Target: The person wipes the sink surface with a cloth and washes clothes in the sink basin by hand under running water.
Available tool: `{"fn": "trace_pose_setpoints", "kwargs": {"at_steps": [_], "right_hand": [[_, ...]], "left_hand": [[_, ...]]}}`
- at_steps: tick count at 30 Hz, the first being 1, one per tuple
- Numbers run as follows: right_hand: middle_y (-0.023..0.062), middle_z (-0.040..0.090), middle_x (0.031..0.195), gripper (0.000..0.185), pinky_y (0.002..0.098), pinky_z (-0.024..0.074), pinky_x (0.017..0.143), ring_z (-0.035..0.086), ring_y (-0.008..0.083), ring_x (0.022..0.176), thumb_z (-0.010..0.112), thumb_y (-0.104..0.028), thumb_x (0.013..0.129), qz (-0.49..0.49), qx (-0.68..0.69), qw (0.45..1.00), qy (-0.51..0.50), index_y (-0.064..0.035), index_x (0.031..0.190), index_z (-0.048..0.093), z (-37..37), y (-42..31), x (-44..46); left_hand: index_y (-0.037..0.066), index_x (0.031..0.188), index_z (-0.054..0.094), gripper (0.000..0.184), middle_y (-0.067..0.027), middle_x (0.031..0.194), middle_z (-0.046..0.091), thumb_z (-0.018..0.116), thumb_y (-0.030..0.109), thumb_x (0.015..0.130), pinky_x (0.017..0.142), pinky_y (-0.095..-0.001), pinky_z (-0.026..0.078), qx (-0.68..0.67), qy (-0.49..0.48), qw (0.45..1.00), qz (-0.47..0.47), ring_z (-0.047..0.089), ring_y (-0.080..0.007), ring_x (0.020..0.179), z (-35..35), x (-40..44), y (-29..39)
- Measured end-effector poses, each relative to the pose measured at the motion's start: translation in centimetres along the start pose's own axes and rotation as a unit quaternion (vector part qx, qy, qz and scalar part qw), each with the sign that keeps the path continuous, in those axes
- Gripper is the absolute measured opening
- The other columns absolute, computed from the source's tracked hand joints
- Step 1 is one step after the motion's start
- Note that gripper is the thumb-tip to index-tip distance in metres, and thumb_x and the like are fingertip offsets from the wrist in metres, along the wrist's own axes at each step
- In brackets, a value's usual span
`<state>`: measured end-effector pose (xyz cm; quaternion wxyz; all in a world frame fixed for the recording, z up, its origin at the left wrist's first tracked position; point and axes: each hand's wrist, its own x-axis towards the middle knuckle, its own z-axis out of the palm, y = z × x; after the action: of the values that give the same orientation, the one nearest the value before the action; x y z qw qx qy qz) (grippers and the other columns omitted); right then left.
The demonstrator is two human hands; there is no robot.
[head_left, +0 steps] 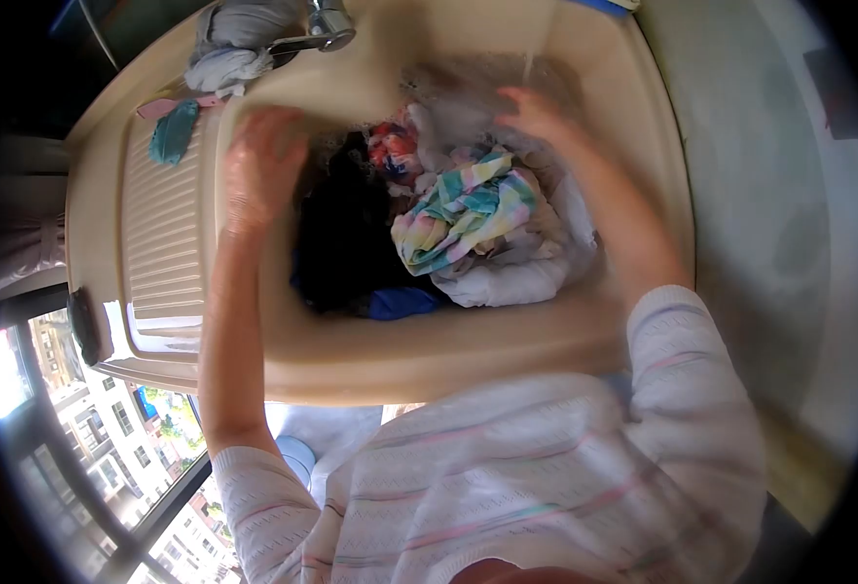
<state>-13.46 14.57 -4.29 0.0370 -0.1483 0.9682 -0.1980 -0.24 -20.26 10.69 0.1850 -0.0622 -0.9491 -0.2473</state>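
My left hand (pixel 261 161), blurred by motion, is over the left rim of the beige sink (pixel 429 343), with its fingers loosely apart and no item visible in them. Toward the back right of the basin, my right hand (pixel 538 115) has its fingers apart near the soapy water (pixel 468 83) and a thin falling stream. Below and between the hands lies wet laundry: a pastel checked cloth (pixel 477 209) on top of white cloth (pixel 511 277), a large black garment (pixel 351 238), a red patterned cloth (pixel 395 151) and a blue cloth (pixel 401 303).
A ribbed washboard surface (pixel 164 234) adjoins the basin on the left. A teal brush-like item (pixel 174 133) rests at its top. Grey cloth (pixel 239 29) is bunched beside the metal tap (pixel 329 24). A dark oblong object (pixel 82 326) sits at the left edge, near a window (pixel 108 428).
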Motion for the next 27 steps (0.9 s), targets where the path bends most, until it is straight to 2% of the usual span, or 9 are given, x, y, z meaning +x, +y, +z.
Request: {"fn": "trace_pose_setpoints", "kwargs": {"at_steps": [3, 6, 9, 12, 15, 17, 21, 23, 27], "right_hand": [[0.0138, 0.061, 0.104, 0.047, 0.0385, 0.0435, 0.085, 0.057, 0.0314, 0.099, 0.064, -0.038, 0.073, -0.068, 0.021, 0.997, 0.038, -0.0088, 0.11, 0.058, 3.0, 6.1, -0.3], [0.0145, 0.061, 0.104, 0.049, 0.036, 0.0442, 0.084, 0.057, 0.0311, 0.098, 0.062, -0.041, 0.074, -0.077, -0.051, 0.992, -0.087, -0.0076, 0.11, 0.058, 3.8, 8.9, -2.0], [0.0187, 0.061, 0.102, 0.05, 0.0343, 0.0451, 0.081, 0.059, 0.0302, 0.093, 0.062, -0.038, 0.076, 0.081, 0.09, 0.959, -0.257, -0.0007, 0.109, 0.057, -1.1, 5.7, -2.7], [0.0166, 0.063, 0.095, 0.044, 0.0338, 0.0459, 0.074, 0.061, 0.0244, 0.084, 0.06, -0.033, 0.08, 0.125, 0.131, 0.981, -0.072, 0.0047, 0.102, 0.057, -2.8, 5.4, -3.8], [0.0102, 0.064, 0.087, 0.04, 0.0315, 0.0463, 0.07, 0.06, 0.0179, 0.077, 0.059, -0.031, 0.082, 0.136, 0.375, 0.917, -0.017, 0.0052, 0.097, 0.059, -6.6, 3.9, -4.6], [0.0061, 0.063, 0.084, 0.036, 0.0284, 0.0462, 0.068, 0.059, 0.015, 0.076, 0.06, -0.031, 0.081, 0.099, 0.472, 0.876, 0.008, 0.0024, 0.094, 0.06, -10.9, 1.9, -5.6], [0.004, 0.063, 0.082, 0.029, 0.0239, 0.0453, 0.064, 0.058, 0.012, 0.073, 0.062, -0.027, 0.079, 0.08, 0.574, 0.81, 0.09, -0.0016, 0.093, 0.061, -17.8, -0.3, -4.4], [0.0059, 0.063, 0.084, 0.023, 0.0287, 0.0481, 0.067, 0.06, 0.0156, 0.075, 0.059, -0.022, 0.082, 0.026, 0.627, 0.774, 0.083, -0.0014, 0.093, 0.059, -20.5, -3.0, -3.7], [0.0074, 0.062, 0.086, 0.02, 0.0332, 0.0507, 0.068, 0.061, 0.018, 0.076, 0.053, -0.021, 0.087, -0.15, 0.693, 0.703, 0.045, -0.0024, 0.094, 0.058, -26.6, -7.6, -1.7]], "left_hand": [[0.009, 0.09, 0.064, 0.021, -0.0088, 0.096, 0.06, 0.063, 0.01, 0.069, 0.082, -0.0364, 0.044, -0.034, -0.07, 0.994, 0.082, 0.054, -0.0288, 0.093, 3.3, -1.3, 4.9], [0.012, 0.089, 0.065, 0.021, -0.0099, 0.093, 0.06, 0.063, 0.015, 0.069, 0.081, -0.0373, 0.045, -0.051, -0.143, 0.985, 0.085, 0.054, -0.0294, 0.093, 8.3, -1.6, 7.6], [0.012, 0.092, 0.065, 0.025, -0.01, 0.097, 0.059, 0.062, 0.024, 0.071, 0.082, -0.0397, 0.044, -0.092, -0.23, 0.965, 0.089, 0.053, -0.0295, 0.096, 12.4, -2.6, 10.2], [0.01, 0.093, 0.065, 0.03, -0.0094, 0.099, 0.059, 0.062, 0.033, 0.073, 0.086, -0.0392, 0.04, -0.07, -0.342, 0.934, 0.076, 0.05, -0.0286, 0.1, 15.1, -4.2, 10.8], [0.011, 0.094, 0.066, 0.037, -0.0087, 0.1, 0.059, 0.06, 0.04, 0.073, 0.087, -0.0399, 0.039, -0.046, -0.384, 0.92, 0.057, 0.049, -0.0277, 0.101, 15.4, -4.6, 10.3], [0.011, 0.093, 0.066, 0.039, -0.0084, 0.099, 0.059, 0.06, 0.043, 0.072, 0.088, -0.0398, 0.038, -0.046, -0.397, 0.915, 0.053, 0.049, -0.0272, 0.102, 15.4, -4.5, 10.4], [0.011, 0.096, 0.065, 0.038, -0.0089, 0.105, 0.059, 0.064, 0.039, 0.071, 0.086, -0.0388, 0.041, -0.096, -0.404, 0.909, 0.032, 0.052, -0.0281, 0.1, 15.3, -4.2, 9.9], [0.011, 0.101, 0.064, 0.04, -0.0102, 0.109, 0.058, 0.066, 0.036, 0.07, 0.086, -0.0372, 0.042, -0.159, -0.437, 0.885, 0.002, 0.054, -0.0283, 0.1, 15.5, -3.3, 9.3], [0.006, 0.119, 0.05, 0.062, -0.0156, 0.115, 0.055, 0.07, 0.032, 0.067, 0.088, -0.0327, 0.042, -0.194, -0.251, 0.948, -0.011, 0.054, -0.0265, 0.103, 13.6, 1.3, 10.0]]}}
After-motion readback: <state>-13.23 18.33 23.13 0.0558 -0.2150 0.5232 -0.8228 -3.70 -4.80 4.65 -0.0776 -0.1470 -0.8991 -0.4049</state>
